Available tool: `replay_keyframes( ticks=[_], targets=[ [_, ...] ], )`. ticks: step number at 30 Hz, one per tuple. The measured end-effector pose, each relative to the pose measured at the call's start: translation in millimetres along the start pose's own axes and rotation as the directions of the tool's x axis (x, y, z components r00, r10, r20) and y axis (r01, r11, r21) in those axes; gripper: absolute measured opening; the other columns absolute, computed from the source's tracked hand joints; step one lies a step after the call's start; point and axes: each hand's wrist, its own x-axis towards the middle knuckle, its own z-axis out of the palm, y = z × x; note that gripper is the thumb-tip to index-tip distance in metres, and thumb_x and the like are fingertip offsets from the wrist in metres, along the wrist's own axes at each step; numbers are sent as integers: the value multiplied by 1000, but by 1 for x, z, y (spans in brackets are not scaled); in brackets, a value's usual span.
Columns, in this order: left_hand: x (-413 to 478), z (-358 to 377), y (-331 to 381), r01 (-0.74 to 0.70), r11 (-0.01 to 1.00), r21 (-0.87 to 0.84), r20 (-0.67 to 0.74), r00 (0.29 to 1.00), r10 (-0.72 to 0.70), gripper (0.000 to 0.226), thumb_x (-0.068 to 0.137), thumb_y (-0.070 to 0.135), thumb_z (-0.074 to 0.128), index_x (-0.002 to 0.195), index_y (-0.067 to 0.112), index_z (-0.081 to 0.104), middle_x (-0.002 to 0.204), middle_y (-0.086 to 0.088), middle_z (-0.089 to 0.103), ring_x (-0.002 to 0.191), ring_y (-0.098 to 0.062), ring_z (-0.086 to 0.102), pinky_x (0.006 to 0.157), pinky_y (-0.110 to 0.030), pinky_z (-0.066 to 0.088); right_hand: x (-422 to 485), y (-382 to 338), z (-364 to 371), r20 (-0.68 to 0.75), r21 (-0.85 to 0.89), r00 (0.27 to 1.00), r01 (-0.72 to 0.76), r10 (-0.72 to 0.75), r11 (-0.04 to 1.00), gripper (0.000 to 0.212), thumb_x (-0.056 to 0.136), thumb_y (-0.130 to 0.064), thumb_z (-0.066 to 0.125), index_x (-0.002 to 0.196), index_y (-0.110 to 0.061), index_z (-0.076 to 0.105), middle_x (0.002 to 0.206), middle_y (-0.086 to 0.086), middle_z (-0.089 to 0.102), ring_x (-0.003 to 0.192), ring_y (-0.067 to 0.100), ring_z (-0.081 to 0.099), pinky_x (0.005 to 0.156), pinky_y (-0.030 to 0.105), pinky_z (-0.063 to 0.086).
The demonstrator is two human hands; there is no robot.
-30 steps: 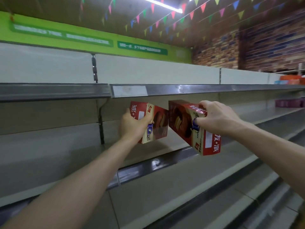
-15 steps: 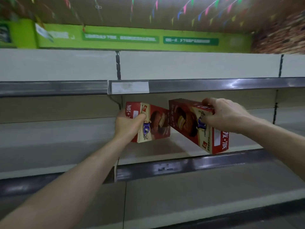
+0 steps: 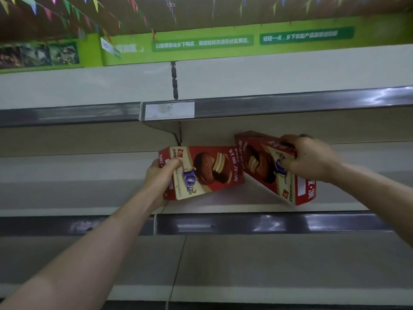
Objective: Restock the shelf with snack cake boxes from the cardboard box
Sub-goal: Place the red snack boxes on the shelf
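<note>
Boxes first: you have two red snack cake boxes up in the middle bay of the shelving, one in each hand. Your left hand [image 3: 159, 175] grips the left box [image 3: 206, 172] by its near end, thumb across the cream-coloured side panel; that box lies nearly level with its printed front, the chocolate pie picture, facing you. Whether its lower edge touches the shelf [image 3: 223, 208] you cannot tell from this angle. Your right hand [image 3: 309, 158] clamps over the top corner of the right box [image 3: 268, 166], fingers curled round its upper edge, and that box tilts steeply, its lower end pointing down and to the right, just above the shelf's front lip. The two boxes sit just beside each other, corners close; contact between them is unclear.

Above them the upper shelf's grey price rail [image 3: 290, 106] overhangs the bay, with a blank label holder [image 3: 169, 109] on it and a shelf bracket [image 3: 172, 133] just behind the left box. Below, a second grey rail [image 3: 268, 223] fronts the shelf you are reaching over. Higher up runs a green sign band [image 3: 201, 44] with white lettering, and strings of coloured pennants [image 3: 67, 7] cross the ceiling.
</note>
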Motion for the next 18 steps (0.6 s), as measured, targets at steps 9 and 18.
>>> replay_keyframes(
  ticks=[9,18],
  targets=[
    [34,-20,14,-46,905,423,33,999,35,44,81,11,68,122,11,51,94,-6,68,72,-16,65,57,-27,48,32,6,15,263,-9,961,-90,89,996,66,88,-31,64,145,-31,29,125,7,59,96,25,64,75,38,56],
    [50,-3,31,-193,250,949,202,979,-12,92,66,45,75,146,29,33,144,-8,40,125,-27,47,103,-43,41,52,-10,20,358,-251,907,-136,222,959,59,84,-27,65,136,-22,39,107,5,59,93,24,63,87,41,53]
  ],
)
